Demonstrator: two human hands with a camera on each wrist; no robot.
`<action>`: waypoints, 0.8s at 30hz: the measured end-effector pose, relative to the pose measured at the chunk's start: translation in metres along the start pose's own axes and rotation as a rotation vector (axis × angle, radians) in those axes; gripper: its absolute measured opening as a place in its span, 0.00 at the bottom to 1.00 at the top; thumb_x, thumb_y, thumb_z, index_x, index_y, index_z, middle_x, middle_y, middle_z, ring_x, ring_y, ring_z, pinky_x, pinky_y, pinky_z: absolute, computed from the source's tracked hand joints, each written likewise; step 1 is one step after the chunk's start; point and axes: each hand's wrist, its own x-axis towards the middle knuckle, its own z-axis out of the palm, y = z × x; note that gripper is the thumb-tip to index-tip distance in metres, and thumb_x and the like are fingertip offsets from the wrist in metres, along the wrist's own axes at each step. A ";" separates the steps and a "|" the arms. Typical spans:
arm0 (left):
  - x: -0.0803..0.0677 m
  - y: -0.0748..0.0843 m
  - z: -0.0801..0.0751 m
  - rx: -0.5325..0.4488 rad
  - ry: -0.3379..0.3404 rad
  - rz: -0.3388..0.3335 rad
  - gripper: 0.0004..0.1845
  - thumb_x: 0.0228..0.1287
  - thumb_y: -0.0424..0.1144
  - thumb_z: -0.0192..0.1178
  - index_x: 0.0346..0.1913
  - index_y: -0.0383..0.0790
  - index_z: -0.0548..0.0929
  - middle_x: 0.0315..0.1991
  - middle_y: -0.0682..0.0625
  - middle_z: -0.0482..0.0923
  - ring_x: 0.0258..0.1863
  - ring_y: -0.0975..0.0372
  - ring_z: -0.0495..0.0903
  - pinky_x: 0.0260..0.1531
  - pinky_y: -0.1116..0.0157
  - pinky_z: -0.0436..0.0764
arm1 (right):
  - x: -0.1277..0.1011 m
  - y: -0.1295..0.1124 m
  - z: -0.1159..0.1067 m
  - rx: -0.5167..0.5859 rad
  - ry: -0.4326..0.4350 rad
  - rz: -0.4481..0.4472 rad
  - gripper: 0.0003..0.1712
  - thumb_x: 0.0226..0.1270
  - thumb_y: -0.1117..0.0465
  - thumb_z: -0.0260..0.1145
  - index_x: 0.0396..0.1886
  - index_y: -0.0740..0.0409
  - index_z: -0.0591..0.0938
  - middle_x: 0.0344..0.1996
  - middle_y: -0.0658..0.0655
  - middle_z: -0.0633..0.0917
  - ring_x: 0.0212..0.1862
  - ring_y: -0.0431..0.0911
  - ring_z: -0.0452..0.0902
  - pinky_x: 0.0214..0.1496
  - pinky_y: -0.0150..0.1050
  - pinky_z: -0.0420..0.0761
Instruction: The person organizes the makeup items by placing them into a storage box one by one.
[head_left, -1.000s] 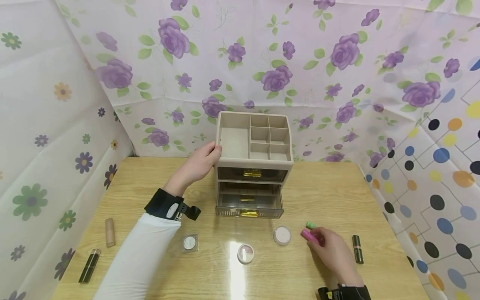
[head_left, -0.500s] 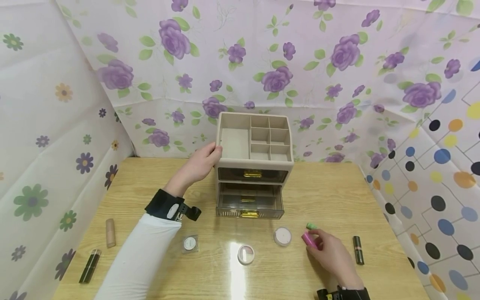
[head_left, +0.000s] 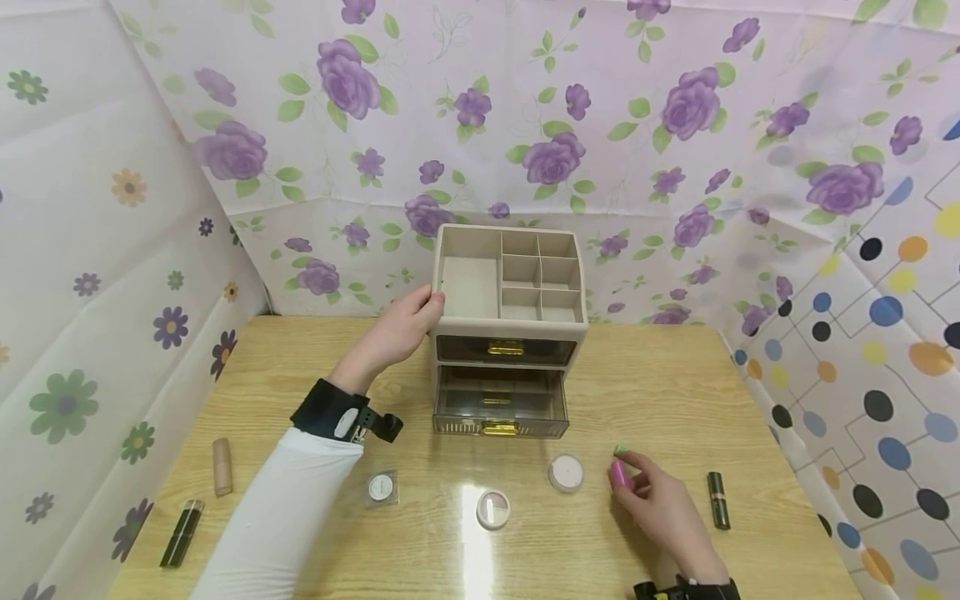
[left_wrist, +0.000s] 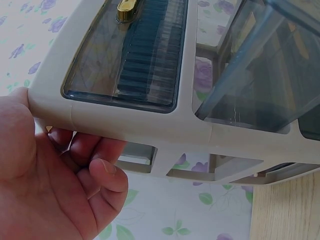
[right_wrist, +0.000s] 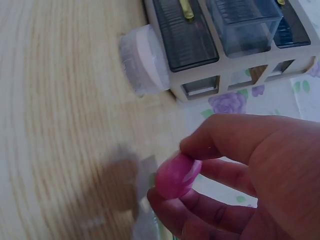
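Pink tube (head_left: 618, 474) now lifted — upright.

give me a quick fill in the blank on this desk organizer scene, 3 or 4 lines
1. The right hand pinches a small ____ tube in its fingers.
2. The left hand grips the ____ side of the beige organizer.
3. The organizer's ____ drawer is pulled out, and the upper drawer is closed.
4. The dark lipstick lies on the table to the ____ of the right hand.

Missing words: pink; left; lower; right
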 end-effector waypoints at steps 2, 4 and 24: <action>0.000 0.000 0.000 0.001 0.001 0.001 0.21 0.87 0.53 0.40 0.39 0.40 0.69 0.31 0.45 0.64 0.28 0.54 0.62 0.32 0.57 0.64 | -0.001 -0.003 -0.001 0.046 -0.001 0.020 0.32 0.76 0.55 0.72 0.75 0.53 0.76 0.39 0.53 0.88 0.36 0.43 0.84 0.30 0.38 0.84; 0.000 0.000 0.000 -0.002 0.002 0.002 0.21 0.87 0.53 0.40 0.38 0.40 0.69 0.31 0.45 0.64 0.28 0.54 0.62 0.32 0.57 0.64 | -0.002 -0.006 -0.002 0.075 0.000 0.037 0.31 0.77 0.54 0.71 0.75 0.52 0.76 0.40 0.54 0.88 0.36 0.44 0.84 0.31 0.38 0.84; 0.001 0.000 0.000 0.010 -0.002 -0.006 0.19 0.88 0.51 0.40 0.41 0.40 0.71 0.33 0.44 0.66 0.31 0.52 0.66 0.36 0.56 0.67 | -0.002 -0.056 -0.014 0.382 -0.004 -0.047 0.29 0.77 0.62 0.70 0.74 0.49 0.78 0.45 0.61 0.89 0.39 0.48 0.88 0.40 0.39 0.88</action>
